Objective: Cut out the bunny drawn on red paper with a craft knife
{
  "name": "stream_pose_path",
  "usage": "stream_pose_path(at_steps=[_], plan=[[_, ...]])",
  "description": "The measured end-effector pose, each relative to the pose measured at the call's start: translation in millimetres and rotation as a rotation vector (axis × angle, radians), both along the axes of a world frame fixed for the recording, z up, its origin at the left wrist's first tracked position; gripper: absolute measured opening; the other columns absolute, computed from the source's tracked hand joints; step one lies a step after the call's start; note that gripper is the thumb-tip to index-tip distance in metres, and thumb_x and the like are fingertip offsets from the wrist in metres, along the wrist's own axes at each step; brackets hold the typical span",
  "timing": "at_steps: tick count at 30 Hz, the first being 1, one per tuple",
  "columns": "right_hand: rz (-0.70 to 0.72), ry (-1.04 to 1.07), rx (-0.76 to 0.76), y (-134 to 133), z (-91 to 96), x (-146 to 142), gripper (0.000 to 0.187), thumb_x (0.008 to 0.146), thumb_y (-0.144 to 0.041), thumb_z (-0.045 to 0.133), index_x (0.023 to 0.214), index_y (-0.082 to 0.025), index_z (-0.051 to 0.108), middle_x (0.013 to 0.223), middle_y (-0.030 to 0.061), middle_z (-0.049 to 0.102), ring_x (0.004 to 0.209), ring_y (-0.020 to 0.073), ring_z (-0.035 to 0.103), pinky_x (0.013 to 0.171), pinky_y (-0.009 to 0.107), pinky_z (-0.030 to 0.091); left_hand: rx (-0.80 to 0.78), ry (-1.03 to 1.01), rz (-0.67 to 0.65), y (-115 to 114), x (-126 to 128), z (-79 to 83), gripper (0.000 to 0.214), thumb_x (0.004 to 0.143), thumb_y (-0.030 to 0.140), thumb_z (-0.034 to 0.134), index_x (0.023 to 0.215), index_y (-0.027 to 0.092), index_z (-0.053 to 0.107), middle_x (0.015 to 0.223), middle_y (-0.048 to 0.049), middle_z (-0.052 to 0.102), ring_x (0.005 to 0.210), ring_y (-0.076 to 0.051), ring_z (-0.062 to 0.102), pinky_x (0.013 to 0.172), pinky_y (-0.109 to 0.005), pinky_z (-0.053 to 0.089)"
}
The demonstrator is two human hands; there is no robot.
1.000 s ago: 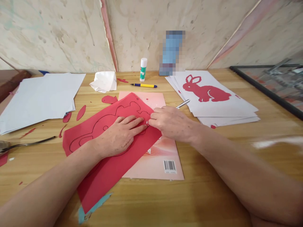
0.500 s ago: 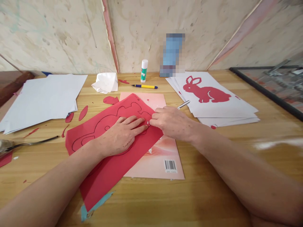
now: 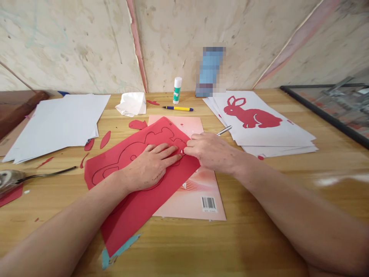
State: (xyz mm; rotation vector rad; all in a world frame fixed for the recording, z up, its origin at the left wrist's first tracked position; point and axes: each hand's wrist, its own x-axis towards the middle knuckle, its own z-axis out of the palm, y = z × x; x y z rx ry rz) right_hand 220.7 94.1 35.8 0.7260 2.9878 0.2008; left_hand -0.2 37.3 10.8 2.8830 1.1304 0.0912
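Note:
A red sheet of paper (image 3: 127, 227) with black outlines drawn on it lies slanted over a pink booklet (image 3: 213, 188) with a barcode. My left hand (image 3: 150, 165) rests flat on the sheet, fingers stretched toward a small pale opening in it. At the sheet's right corner, my right hand (image 3: 209, 152) is closed around a slim silver craft knife (image 3: 225, 130). Only the knife's back end shows; its tip is hidden by my fingers. The fingertips of both hands are close together near the opening.
White papers (image 3: 63, 123) lie at left, and a red rabbit cutout (image 3: 256, 116) sits on more sheets at right. Behind are a glue stick (image 3: 177, 91), a yellow-blue pen (image 3: 178, 108) and crumpled paper (image 3: 131, 104). Red scraps (image 3: 105, 139) and a tape measure (image 3: 10, 181) are at left.
The whole view has shifted slightly, so things appear a little lower and further right. Both hands keep nearly the same places on the red sheet.

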Motion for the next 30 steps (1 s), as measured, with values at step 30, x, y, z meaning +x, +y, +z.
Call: stream_pose_path(at_steps=[30], plan=[[-0.198,0.122,-0.144,1.6,-0.3,0.1,0.022,0.089,-0.013,0.044,0.082,-0.018,0.064,0.08,0.0034,0.066,0.077,0.0149,0.054,0.058,0.027,0.025,0.206,-0.205,-0.084,-6.1,-4.7,-6.1,0.034,0.09,0.01,0.035,0.115,0.012,0.06,0.12,-0.0117,0.06,0.105,-0.024,0.053,0.089,-0.04,0.045]])
